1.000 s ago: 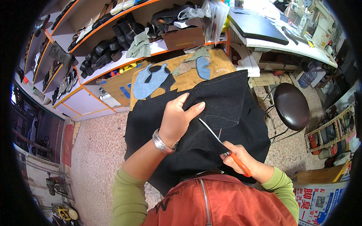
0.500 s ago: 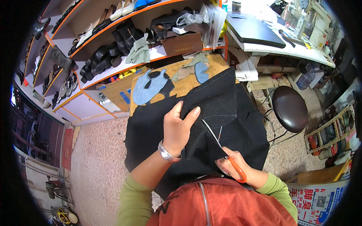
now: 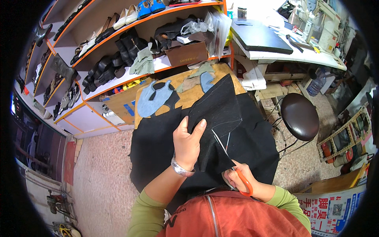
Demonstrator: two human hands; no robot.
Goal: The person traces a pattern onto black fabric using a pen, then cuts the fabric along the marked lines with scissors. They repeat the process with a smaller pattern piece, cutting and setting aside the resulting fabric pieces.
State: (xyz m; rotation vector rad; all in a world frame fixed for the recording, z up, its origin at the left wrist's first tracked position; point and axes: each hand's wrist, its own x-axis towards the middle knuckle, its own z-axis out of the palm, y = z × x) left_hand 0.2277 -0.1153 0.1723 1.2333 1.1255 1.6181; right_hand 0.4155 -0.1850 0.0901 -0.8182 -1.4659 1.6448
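A large sheet of black material (image 3: 252, 138) lies over a wooden worktable (image 3: 185, 98) and hangs off its near edge. My left hand (image 3: 188, 142), with a metal bangle at the wrist, grips the sheet's cut edge and lifts a flap of it. My right hand (image 3: 239, 178) holds orange-handled scissors (image 3: 229, 162). Their blades are parted around the sheet, beside a faint white line drawn on it.
Blue-grey and tan pattern pieces (image 3: 156, 98) lie on the table's far side. Orange-edged shelves (image 3: 118, 43) with boots and shoes stand behind. A round brown stool (image 3: 299, 115) stands to the right, and a white bench with a sewing machine (image 3: 316, 27) at the back right.
My left hand has moved from lying flat on the sheet to gripping its edge and raising a flap. The scissors have cut further up into the material.
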